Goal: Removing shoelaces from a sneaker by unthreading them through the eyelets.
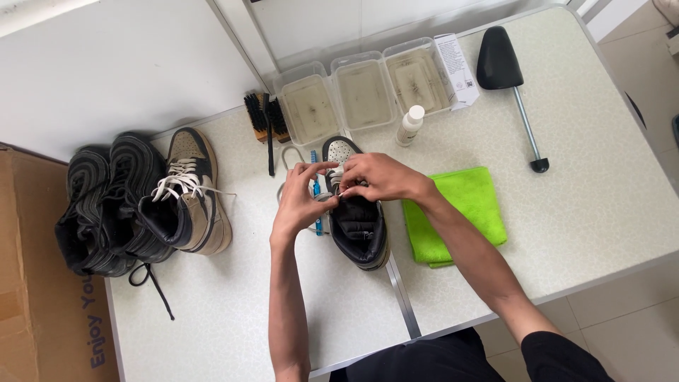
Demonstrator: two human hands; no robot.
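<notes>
both the left hand and right hand pinch the white lace over the black sneaker on the table.

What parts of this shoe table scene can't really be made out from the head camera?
- Lace area of the high-top sneaker: covered by the left hand and right hand.
- What the fingertips pinch: too small to tell.
- Blue-handled tool: mostly behind the left hand.
- Cardboard box: cut off by the left edge.
- Contents of the three clear plastic trays: unclear.

Fuzzy green cloth, clear glossy plastic tubs, matt speckled table.
</notes>
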